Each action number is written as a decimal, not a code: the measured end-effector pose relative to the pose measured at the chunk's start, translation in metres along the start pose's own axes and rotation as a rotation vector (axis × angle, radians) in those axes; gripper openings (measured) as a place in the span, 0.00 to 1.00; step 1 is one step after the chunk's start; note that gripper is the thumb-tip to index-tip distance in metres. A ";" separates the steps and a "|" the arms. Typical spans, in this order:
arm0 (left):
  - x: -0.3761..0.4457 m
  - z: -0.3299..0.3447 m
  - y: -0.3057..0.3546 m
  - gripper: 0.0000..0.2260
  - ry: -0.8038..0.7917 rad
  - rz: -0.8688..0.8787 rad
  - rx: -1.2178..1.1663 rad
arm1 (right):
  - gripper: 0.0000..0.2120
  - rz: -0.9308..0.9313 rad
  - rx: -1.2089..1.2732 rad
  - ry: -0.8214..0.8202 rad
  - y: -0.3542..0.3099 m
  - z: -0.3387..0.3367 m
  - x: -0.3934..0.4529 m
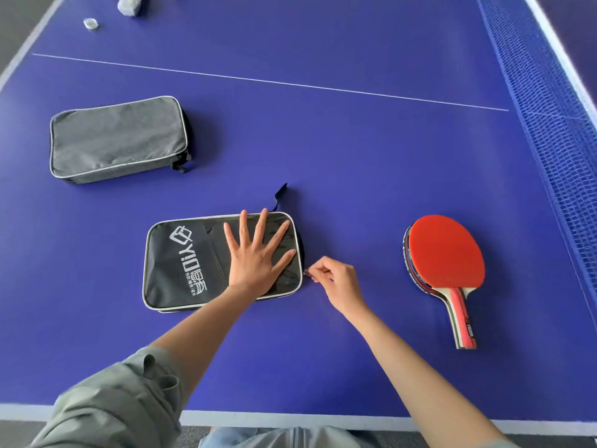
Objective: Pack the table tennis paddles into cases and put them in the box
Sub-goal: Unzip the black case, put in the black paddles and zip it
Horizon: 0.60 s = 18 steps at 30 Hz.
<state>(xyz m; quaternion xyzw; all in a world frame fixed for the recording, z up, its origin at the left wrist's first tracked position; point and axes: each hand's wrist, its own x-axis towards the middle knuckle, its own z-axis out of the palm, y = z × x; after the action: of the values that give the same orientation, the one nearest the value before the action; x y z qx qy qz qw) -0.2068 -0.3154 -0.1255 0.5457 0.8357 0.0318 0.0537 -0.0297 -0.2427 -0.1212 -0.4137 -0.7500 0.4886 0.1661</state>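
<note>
Head view, looking down on a blue table tennis table (355, 156). At centre frame lies a black paddle case (184, 263) with white piping and a white printed logo, flat on the table surface. The left hand (258, 253) rests palm-down on the right half of this case, fingers straight and spread, pressing the fabric. Just beside the case's right edge, the right hand (336, 279) has its thumb and forefinger pinched together on a small metal zipper pull (306, 272); the remaining fingers are curled. A dark fabric loop (280, 197) projects from the upper right corner of the case. Whether the case holds anything cannot be told, since its interior is hidden.

At upper left of the frame lies a second case, grey (118, 139), with pale piping, closed so far as the view shows, its contents likewise unseen. It is well apart from the black case.

At right of frame, two paddles (445, 253) lie stacked on the table, red rubber uppermost, handles pointing toward the lower edge of the frame. They are outside both cases, near the blue net (549, 124) that runs along the right edge.

At the top left corner stand a small pale round object (90, 23) and a blurred wrapped item (129, 4), too indistinct to name.
</note>
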 end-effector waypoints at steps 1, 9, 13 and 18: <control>-0.001 0.000 -0.001 0.27 0.006 0.002 0.001 | 0.07 0.005 0.005 0.011 -0.001 -0.001 0.007; -0.003 -0.003 -0.001 0.27 0.017 0.015 0.007 | 0.08 -0.005 -0.004 0.068 -0.020 0.003 0.074; -0.003 -0.004 0.000 0.27 0.015 0.014 0.002 | 0.07 -0.015 -0.018 0.044 -0.025 0.008 0.102; -0.003 -0.003 -0.002 0.27 -0.002 0.012 -0.007 | 0.06 0.007 -0.075 0.048 -0.036 0.022 0.117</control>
<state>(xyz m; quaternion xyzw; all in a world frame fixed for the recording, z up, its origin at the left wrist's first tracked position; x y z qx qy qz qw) -0.2075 -0.3187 -0.1228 0.5504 0.8323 0.0346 0.0564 -0.1311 -0.1708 -0.1180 -0.4340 -0.7621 0.4507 0.1666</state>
